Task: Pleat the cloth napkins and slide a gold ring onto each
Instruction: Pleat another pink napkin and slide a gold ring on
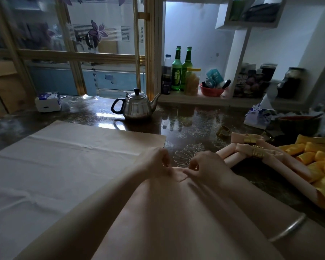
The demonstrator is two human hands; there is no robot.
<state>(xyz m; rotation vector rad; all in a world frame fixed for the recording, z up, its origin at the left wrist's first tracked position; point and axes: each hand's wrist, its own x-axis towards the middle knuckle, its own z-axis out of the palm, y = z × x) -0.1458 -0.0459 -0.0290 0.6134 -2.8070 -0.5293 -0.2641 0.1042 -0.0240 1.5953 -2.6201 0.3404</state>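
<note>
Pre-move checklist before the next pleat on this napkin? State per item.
1. Left hand and right hand both pinch the napkin at its far edge: ok.
2. Spare gold ring lies on the table beyond the right hand: ok.
3. Pleats even down the cloth: cannot tell, the picture is dim and the arms cover much of it.
4. Ringed napkins clear of the right hand: not ok, their ends lie right beside it.
5. Kettle apart from the working napkin: ok.
</note>
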